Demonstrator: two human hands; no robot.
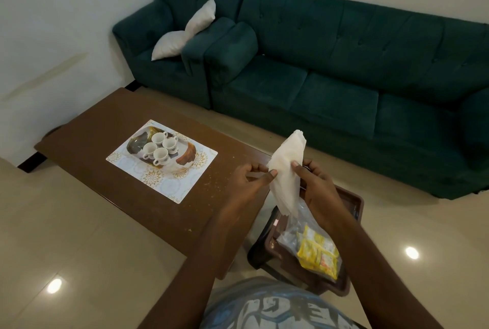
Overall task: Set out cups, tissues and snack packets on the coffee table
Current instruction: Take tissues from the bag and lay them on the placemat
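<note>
Both my hands hold a white tissue point(287, 170) upright in the air over the right end of the brown coffee table point(87, 119). My left hand point(251, 180) pinches its left edge and my right hand point(315, 183) grips its right side. Several white cups point(160, 148) stand on a patterned tray point(185, 156), which rests on a placemat point(158, 180) on the table. Yellow snack packets point(317, 254) in clear plastic lie in a dark brown tray point(354, 204) below my right arm.
A dark green sofa point(330, 85) runs along the far wall, with an armchair point(164, 37) holding two white cushions point(185, 30) at its left. Crumbs speckle the table's right part. Tiled floor surrounds the table.
</note>
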